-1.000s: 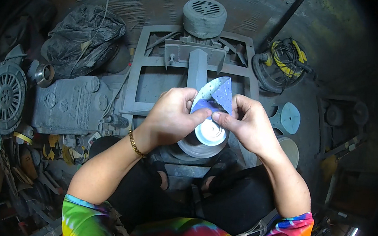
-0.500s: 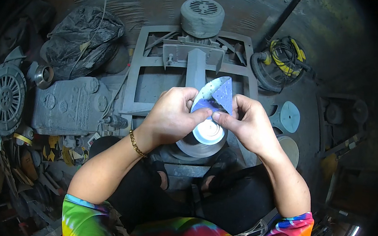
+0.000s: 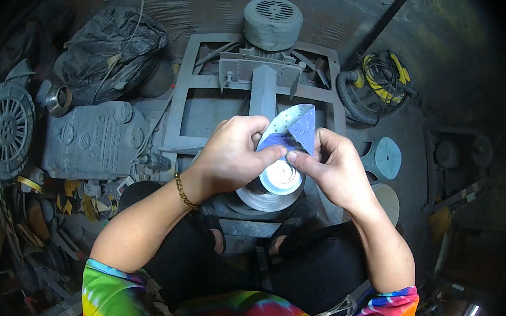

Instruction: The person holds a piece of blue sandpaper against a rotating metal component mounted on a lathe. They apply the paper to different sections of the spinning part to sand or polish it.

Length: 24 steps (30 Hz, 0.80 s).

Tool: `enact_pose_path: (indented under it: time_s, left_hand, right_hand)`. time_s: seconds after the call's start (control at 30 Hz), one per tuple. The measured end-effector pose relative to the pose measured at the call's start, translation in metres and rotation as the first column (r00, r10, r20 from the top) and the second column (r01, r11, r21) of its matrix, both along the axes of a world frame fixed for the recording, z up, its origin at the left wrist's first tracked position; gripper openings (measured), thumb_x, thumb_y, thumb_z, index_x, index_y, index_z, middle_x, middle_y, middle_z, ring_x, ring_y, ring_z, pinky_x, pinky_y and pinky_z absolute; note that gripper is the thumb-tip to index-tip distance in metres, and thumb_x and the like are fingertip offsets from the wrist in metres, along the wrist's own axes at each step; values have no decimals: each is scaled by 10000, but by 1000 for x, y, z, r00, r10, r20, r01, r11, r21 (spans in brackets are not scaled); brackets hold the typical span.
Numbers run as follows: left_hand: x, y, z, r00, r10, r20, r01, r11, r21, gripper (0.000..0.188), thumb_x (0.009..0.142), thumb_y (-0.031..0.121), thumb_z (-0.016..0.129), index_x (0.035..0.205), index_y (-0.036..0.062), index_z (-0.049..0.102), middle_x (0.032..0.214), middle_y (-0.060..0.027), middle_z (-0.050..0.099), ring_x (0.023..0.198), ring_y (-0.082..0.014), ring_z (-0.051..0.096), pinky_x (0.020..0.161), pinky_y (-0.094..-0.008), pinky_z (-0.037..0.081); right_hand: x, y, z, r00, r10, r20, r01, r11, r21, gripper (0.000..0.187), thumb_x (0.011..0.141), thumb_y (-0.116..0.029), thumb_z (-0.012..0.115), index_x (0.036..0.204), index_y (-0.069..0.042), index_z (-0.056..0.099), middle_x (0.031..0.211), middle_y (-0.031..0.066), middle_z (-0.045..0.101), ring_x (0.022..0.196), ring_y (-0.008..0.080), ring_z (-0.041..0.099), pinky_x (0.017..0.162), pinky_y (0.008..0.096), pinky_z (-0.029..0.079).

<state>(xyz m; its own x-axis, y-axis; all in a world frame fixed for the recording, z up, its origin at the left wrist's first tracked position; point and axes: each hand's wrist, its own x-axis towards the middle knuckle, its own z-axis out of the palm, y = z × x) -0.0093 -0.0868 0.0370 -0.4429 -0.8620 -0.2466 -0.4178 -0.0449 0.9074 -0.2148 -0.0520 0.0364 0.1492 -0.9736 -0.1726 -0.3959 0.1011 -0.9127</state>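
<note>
A blue-violet perforated sanding disc (image 3: 302, 131), folded over on itself with a pale side showing, is pinched between my two hands. My left hand (image 3: 229, 153) is closed on its left edge, with the thumb across the near side. The thumb of my right hand (image 3: 338, 165) presses beside the left thumb, while its fingers curl behind the right edge. Just below the thumbs is a round, shiny white-silver piece (image 3: 281, 180) with concentric rings. It sits over a wider round metal plate (image 3: 261, 203) on the machine. Contact between the sheet and the round piece cannot be made out.
Ahead stands a grey metal frame (image 3: 179, 109) with a motor (image 3: 272, 27) and a central beam (image 3: 263, 93). To the left lie a dusty metal casing (image 3: 89, 143) and a spoked round part (image 3: 5, 130). A yellow-black vacuum (image 3: 383, 85) and a pale-blue stool (image 3: 388, 156) are at right.
Both hands and the folded sanding disc appear slightly farther right in the picture. The grip stays nearly the same.
</note>
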Motion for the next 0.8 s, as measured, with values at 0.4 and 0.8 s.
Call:
enact_pose_path:
  time_s: [0.4, 0.8]
  left_hand:
    - [10, 2, -8, 999, 24, -36, -23, 999, 33, 125, 878, 84, 733, 914, -11, 659, 759, 54, 596, 692, 1, 477, 593, -205, 419]
    - [9, 4, -17, 995, 31, -92, -28, 999, 35, 101, 905, 50, 695, 955, -27, 653, 858, 6, 658, 776, -25, 549, 663, -235, 484]
  right_hand:
    - [9, -4, 0, 999, 40, 15, -41, 999, 26, 252, 829, -157, 793, 758, -24, 592, 645, -17, 528, 626, 54, 475, 560, 247, 403]
    - [10, -5, 6, 999, 19, 29, -21, 998, 63, 224, 827, -149, 791, 788, -12, 617, 672, -28, 539, 643, 50, 476, 569, 242, 401]
